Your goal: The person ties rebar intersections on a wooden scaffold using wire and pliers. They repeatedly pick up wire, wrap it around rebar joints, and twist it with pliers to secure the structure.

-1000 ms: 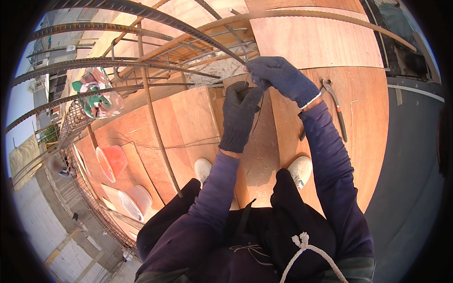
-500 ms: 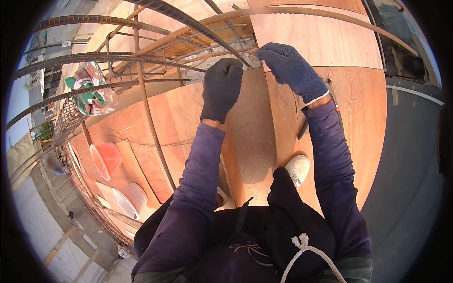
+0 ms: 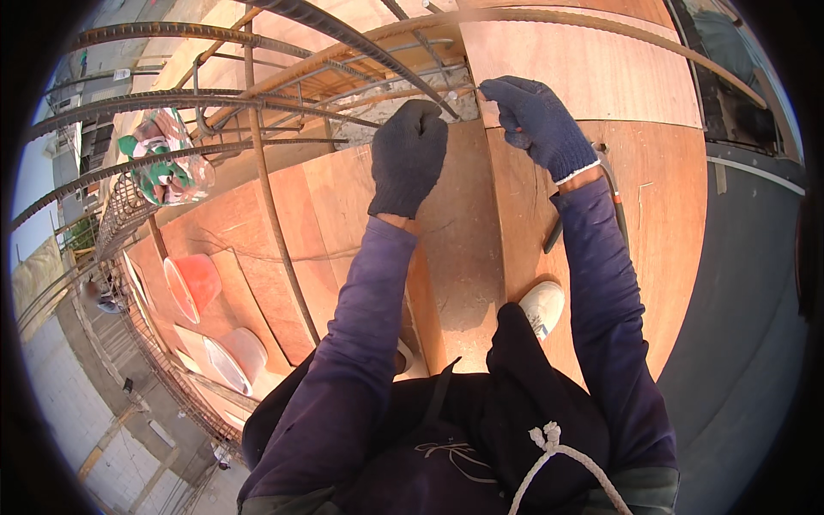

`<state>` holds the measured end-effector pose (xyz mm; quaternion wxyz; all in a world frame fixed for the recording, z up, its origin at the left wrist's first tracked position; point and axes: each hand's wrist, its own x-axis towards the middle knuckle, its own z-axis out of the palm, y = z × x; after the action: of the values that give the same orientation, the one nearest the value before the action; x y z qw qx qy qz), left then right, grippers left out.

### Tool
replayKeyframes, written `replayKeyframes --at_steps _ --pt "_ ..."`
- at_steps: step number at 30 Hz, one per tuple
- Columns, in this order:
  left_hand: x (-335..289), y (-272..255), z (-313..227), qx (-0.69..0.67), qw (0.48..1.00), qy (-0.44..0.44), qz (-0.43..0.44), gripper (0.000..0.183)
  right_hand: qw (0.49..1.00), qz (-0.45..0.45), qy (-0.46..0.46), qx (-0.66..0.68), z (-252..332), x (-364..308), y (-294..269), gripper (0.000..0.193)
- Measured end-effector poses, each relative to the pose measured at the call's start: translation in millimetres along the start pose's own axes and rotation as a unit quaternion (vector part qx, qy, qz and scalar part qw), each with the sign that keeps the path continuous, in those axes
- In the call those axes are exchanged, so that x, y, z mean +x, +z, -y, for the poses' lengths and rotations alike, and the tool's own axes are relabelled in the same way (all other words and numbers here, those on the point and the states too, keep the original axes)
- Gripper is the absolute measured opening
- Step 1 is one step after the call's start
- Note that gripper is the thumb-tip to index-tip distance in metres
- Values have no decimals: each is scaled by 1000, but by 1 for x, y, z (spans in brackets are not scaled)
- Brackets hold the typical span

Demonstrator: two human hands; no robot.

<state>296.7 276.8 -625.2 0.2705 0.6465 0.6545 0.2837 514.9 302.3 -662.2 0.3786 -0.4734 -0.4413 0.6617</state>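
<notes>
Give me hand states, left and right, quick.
Left hand: closed in a fist at the rebar; contents not visible.
Right hand: closed, pinching thin wire.

dark gloves, purple sleeves, orange bucket, white shoe

Gloved hands at rebar
</notes>
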Motion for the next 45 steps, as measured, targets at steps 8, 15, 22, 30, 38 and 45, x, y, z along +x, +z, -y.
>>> replayKeyframes --at_steps 8,15,22,30,38,45 --pt "1 0 2 19 1000 -17 3 26 995 -79 14 -66 13 -1 12 33" --pt "3 -4 4 -47 999 -14 16 23 993 -102 43 -44 20 -6 20 33" --pt "6 -5 4 -74 995 -57 43 26 994 -92 3 -58 15 -2 17 29" --pt "2 -3 6 -91 990 -80 65 27 973 -74 -121 -181 7 2 11 26" --pt "1 1 -10 -174 969 -163 69 26 879 -141 -286 -354 14 4 43 20" --pt "-13 17 -4 -169 984 -61 18 26 896 -109 -275 -331 19 -2 75 21"
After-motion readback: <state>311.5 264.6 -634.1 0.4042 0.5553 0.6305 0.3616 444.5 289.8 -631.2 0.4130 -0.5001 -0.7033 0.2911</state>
